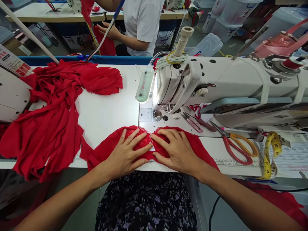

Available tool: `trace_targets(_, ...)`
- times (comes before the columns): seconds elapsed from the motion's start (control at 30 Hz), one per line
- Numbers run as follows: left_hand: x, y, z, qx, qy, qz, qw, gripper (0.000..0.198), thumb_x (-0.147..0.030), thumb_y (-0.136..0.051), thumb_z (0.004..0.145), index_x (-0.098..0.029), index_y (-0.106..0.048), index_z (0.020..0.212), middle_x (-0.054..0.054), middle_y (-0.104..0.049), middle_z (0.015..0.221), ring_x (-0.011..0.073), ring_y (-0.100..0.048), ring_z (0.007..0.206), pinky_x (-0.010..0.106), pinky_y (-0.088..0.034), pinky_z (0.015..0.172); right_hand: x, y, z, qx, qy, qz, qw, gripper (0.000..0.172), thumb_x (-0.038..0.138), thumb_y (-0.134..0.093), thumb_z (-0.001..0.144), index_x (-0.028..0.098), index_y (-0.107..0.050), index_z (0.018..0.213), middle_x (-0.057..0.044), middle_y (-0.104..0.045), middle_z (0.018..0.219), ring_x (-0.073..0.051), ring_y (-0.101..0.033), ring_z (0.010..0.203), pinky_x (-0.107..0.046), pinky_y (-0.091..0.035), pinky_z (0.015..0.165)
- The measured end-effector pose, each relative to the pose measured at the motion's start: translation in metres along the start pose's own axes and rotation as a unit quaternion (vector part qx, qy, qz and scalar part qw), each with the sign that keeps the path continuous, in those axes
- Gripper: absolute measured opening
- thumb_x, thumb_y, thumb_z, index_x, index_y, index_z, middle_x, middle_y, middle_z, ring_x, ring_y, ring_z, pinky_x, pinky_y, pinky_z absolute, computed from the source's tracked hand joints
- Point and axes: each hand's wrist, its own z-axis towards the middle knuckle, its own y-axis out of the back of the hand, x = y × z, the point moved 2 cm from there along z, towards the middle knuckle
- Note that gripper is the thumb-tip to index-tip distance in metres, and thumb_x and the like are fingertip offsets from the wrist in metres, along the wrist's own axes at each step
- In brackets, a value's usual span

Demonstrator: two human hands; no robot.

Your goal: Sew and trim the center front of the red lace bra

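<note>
Red lace-edged fabric lies spread along the front of the white sewing table, in two lobes that meet at a small gap in the middle. My left hand rests flat on the left lobe with its fingers spread. On the right lobe my right hand presses down, fingers also stretched out. The fingertips of both hands come close together at the gap. Just beyond them sits the presser foot of a white sewing machine, apart from the fabric.
A heap of red fabric covers the table's left side. To the right lie thread snips, orange-handled scissors and a yellow tape measure. Across the blue table edge, a co-worker in a white shirt handles red cloth.
</note>
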Motion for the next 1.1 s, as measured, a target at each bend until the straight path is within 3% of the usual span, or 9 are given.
trace_targets(0.23,0.0004,-0.0004,0.0004,0.001,-0.003,0.020,1.000,0.050,-0.049,-0.046,0.100,-0.035,-0.041,0.148,0.008,-0.031,0.161,0.0352,-0.023,0.150,0.072,-0.019,0.116,-0.0033,-0.0065,-0.0020,-0.028,-0.022,0.014,0.999,0.065,0.056,-0.056,0.090,0.021,-0.049,0.144,-0.013,-0.056,0.138,-0.030,-0.050,0.119,-0.048,-0.039,0.096)
trace_targets(0.43,-0.0033,0.0007,0.0002,-0.003,0.002,0.032,0.999,0.051,-0.047,-0.046,0.100,-0.032,-0.042,0.149,0.008,-0.031,0.161,0.0357,-0.023,0.150,0.071,-0.017,0.118,-0.0017,-0.0066,-0.0039,-0.034,-0.007,-0.001,0.999,0.051,0.054,-0.052,0.094,0.029,-0.056,0.138,-0.011,-0.055,0.138,-0.030,-0.049,0.120,-0.047,-0.039,0.093)
trace_targets(0.67,-0.0067,0.0025,0.0022,0.006,-0.009,0.042,0.999,0.049,-0.044,-0.044,0.101,-0.030,-0.042,0.148,0.002,-0.041,0.157,0.0369,-0.023,0.149,0.073,-0.006,0.118,-0.0023,-0.0061,-0.0036,-0.025,-0.007,-0.005,1.000,0.052,0.055,-0.051,0.094,0.029,-0.055,0.139,-0.011,-0.054,0.139,-0.030,-0.049,0.120,-0.048,-0.038,0.093)
trace_targets(0.8,-0.0079,0.0040,0.0054,0.013,-0.005,0.042,0.999,0.048,-0.045,-0.041,0.101,-0.030,-0.044,0.147,0.001,-0.042,0.156,0.0372,-0.025,0.147,0.075,-0.004,0.117,-0.0024,-0.0062,-0.0039,-0.019,-0.007,-0.001,1.000,0.054,0.055,-0.051,0.094,0.029,-0.054,0.141,-0.011,-0.053,0.140,-0.031,-0.048,0.121,-0.049,-0.038,0.094)
trace_targets(0.97,-0.0087,0.0038,0.0062,0.007,0.008,0.027,1.000,0.057,-0.045,-0.041,0.101,-0.022,-0.035,0.153,0.006,-0.044,0.155,0.0358,-0.025,0.148,0.072,-0.002,0.119,-0.0021,-0.0040,-0.0030,-0.014,-0.008,0.003,1.000,0.054,0.054,-0.051,0.094,0.029,-0.054,0.141,-0.012,-0.053,0.141,-0.031,-0.048,0.122,-0.050,-0.038,0.095)
trace_targets(1.1,-0.0090,0.0034,0.0053,0.005,0.008,0.025,1.000,0.055,-0.044,-0.042,0.101,-0.022,-0.039,0.150,0.006,-0.043,0.156,0.0357,-0.023,0.149,0.071,-0.001,0.120,-0.0020,-0.0036,-0.0035,-0.020,-0.007,0.011,1.000,0.053,0.053,-0.052,0.094,0.028,-0.054,0.140,-0.012,-0.054,0.140,-0.032,-0.048,0.122,-0.050,-0.038,0.096)
